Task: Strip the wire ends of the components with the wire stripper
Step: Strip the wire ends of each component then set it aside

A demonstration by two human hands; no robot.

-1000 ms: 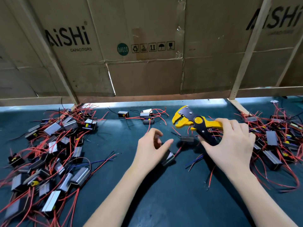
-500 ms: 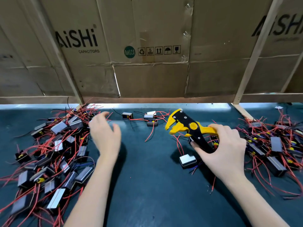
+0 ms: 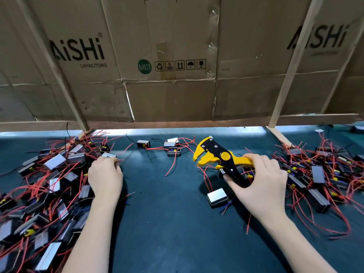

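Observation:
My right hand [image 3: 262, 182] grips the handles of the yellow and black wire stripper [image 3: 214, 155], whose jaws point left above the dark mat. My left hand [image 3: 105, 175] is at the right edge of the left pile of components [image 3: 49, 186]. Its fingers curl onto a small silver-topped component [image 3: 108, 155] with red wires. One silver-topped component [image 3: 217, 197] lies loose on the mat just below the stripper, untouched by either hand.
A second heap of black components with red wires [image 3: 319, 178] lies to the right. A few single components [image 3: 173, 148] sit at the back centre. Cardboard boxes [image 3: 169, 75] and wooden slats [image 3: 291, 66] wall off the far side of the mat [image 3: 167, 233].
My left hand let go of the component in the middle and moved left to the pile, where it now closes on another one. My right hand stays on the stripper.

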